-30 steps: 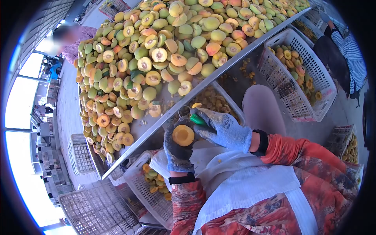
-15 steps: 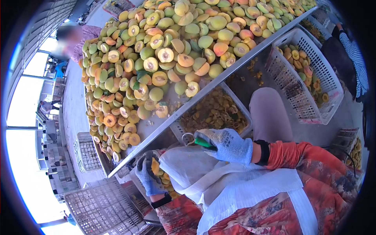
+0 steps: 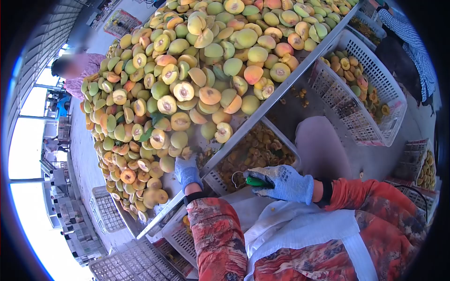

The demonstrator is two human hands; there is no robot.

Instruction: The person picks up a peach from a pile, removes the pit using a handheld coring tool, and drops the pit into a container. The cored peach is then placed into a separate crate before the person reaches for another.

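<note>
A broad, flat, metal-rimmed table (image 3: 234, 142) is covered by a sprawling heap of green, yellow and orange fruit halves (image 3: 183, 91). On the table's far side, 1 person in a pinkish patterned top (image 3: 85, 70) is seen.

Off the near rim, a large rectangular, pale plastic lattice crate (image 3: 337, 110) is partly filled with fruit halves, several of them hollowed. Just under the same rim, a pale plastic crate of brown-orange scraps (image 3: 282, 136) is set, and beside the table's near corner a slatted pale plastic crate (image 3: 180, 239) is half hidden by the left sleeve; a little orange fruit is glimpsed inside.

By these signs, the work is judged to be partway along: hollowed halves and scraps are already gathered off the table, while far more fruit is left on it, brown stones or stone beds being shown in many cut faces.

The right hand, in a blue knitted glove (image 3: 281, 181), is held off the near rim, its fingers closed around a short green handle (image 3: 258, 181) tipped with 1 thin, curved metal loop (image 3: 236, 179). The left hand, gloved in the same blue knit (image 3: 187, 174), is extended over the rim to the heap's near edge. Its fingertips are blurred among the halves, so whether anything is gripped, and how wide, cannot be told.
</note>
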